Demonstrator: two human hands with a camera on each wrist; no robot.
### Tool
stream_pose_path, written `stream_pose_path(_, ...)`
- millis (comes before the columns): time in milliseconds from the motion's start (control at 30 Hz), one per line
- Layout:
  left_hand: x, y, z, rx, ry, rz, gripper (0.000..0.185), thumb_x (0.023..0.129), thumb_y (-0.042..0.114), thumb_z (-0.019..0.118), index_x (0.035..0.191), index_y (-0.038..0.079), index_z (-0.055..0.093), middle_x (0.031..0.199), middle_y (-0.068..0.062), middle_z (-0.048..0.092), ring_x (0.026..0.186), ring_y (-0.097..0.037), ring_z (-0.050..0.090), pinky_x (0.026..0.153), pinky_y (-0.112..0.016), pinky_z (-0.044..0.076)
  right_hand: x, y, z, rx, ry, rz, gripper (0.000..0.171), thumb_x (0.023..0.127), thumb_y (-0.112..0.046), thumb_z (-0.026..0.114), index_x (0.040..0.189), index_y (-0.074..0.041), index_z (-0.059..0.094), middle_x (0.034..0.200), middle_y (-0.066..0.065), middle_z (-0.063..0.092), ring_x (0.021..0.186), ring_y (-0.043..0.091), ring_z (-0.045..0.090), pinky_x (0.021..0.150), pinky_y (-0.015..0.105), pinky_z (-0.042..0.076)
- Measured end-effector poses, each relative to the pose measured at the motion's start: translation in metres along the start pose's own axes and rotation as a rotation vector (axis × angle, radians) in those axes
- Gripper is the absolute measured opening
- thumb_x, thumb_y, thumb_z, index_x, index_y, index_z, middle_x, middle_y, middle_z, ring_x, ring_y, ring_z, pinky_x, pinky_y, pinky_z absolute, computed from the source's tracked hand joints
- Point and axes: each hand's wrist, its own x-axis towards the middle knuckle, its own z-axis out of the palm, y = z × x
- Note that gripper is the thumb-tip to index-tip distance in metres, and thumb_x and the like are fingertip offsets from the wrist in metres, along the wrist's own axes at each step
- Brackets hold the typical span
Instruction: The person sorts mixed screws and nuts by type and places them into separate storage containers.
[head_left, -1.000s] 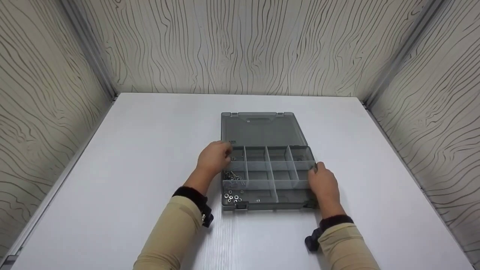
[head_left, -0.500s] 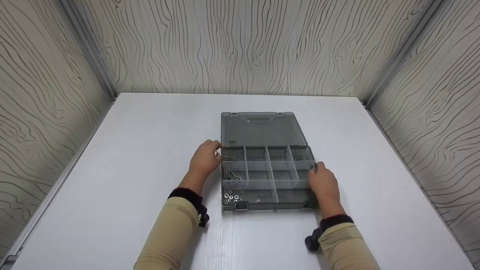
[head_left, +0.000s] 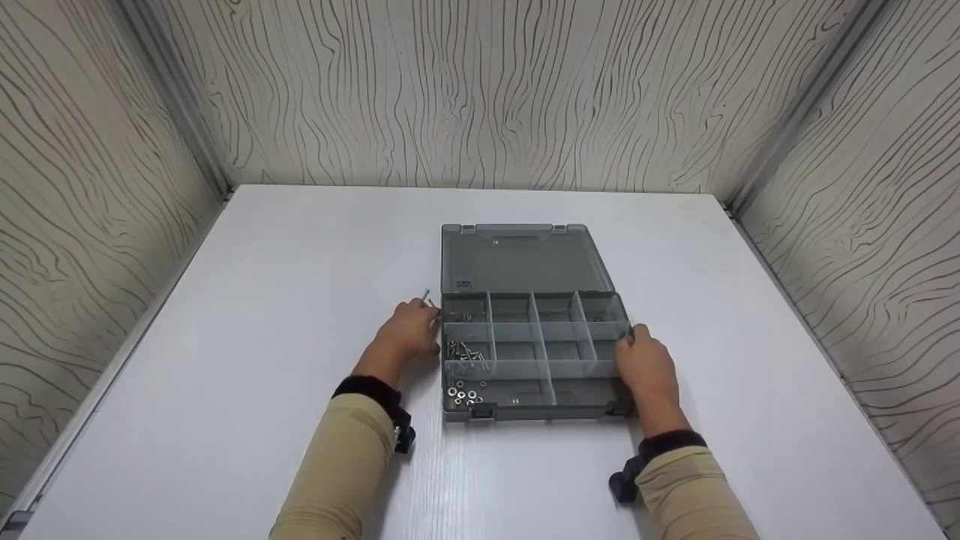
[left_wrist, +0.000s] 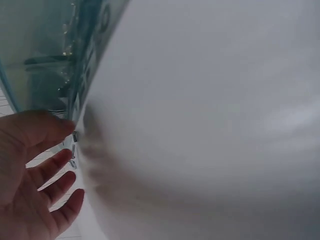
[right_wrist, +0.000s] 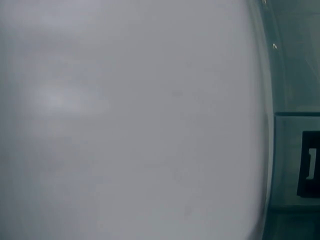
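A grey translucent compartment box (head_left: 517, 412) lies on the white table, its lid laid back flat. My left hand (head_left: 405, 330) is low beside the box's left wall, fingers spread and relaxed in the left wrist view, with the thumb at the wall. A few small screws (head_left: 426, 295) show just past its fingertips; they look to lie on the table. My right hand (head_left: 647, 364) grips the box's right edge; the right wrist view does not show it. More screws (head_left: 466, 354) fill a left compartment, and several nuts (head_left: 462, 394) lie in the front left one.
The lid (head_left: 525, 262) extends behind the box. Wood-patterned panels (head_left: 480, 90) enclose the white table (head_left: 300, 255) at the back and sides. Small pieces (head_left: 466, 317) sit in the back left compartment.
My left hand has left the back left compartment, moved out over the left wall and come down beside it. Screws now show by its fingertips. My right hand stays put.
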Motion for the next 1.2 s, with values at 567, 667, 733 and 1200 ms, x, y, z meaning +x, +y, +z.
stream_pose_path(567,0.004,0.012,0.009,0.002,0.102,-0.075,0.032,0.088,0.026,0.056,0.116,0.013,0.061,0.116,-0.011,0.054,0.112,-0.026,0.050,0.093,-0.041,0.044,0.001,0.001,-0.001,0.007,-0.018,-0.004,0.048,0.094,-0.024,0.030,0.132,0.005,0.034,0.117,0.032,0.050,0.106,0.042,0.050,0.086,0.051,0.043)
stream_pose_path(667,0.005,0.015,0.011,-0.017,0.122,-0.101,0.030,0.091,0.029,0.050,0.115,0.014,0.060,0.114,-0.009,0.056,0.110,-0.025,0.052,0.092,-0.041,0.045,0.000,0.000,-0.001,0.000,-0.022,0.005,0.050,0.094,-0.024,0.030,0.133,0.006,0.033,0.119,0.032,0.049,0.108,0.043,0.049,0.088,0.051,0.042)
stream_pose_path(733,0.005,0.016,0.011,-0.026,0.129,-0.114,0.031,0.092,0.032,0.047,0.112,0.014,0.061,0.110,-0.008,0.059,0.107,-0.024,0.055,0.091,-0.040,0.046,0.000,-0.001,-0.001,-0.006,-0.025,0.011,0.050,0.094,-0.024,0.030,0.134,0.006,0.032,0.120,0.032,0.048,0.110,0.043,0.049,0.089,0.051,0.042)
stream_pose_path(1200,0.003,0.016,0.008,0.003,0.126,-0.155,0.027,0.094,0.012,0.041,0.111,0.006,0.061,0.109,-0.013,0.061,0.102,-0.027,0.058,0.087,-0.040,0.048,0.002,0.001,0.000,0.001,-0.029,0.010,0.050,0.093,-0.024,0.031,0.133,0.006,0.032,0.121,0.033,0.047,0.110,0.044,0.047,0.090,0.052,0.041)
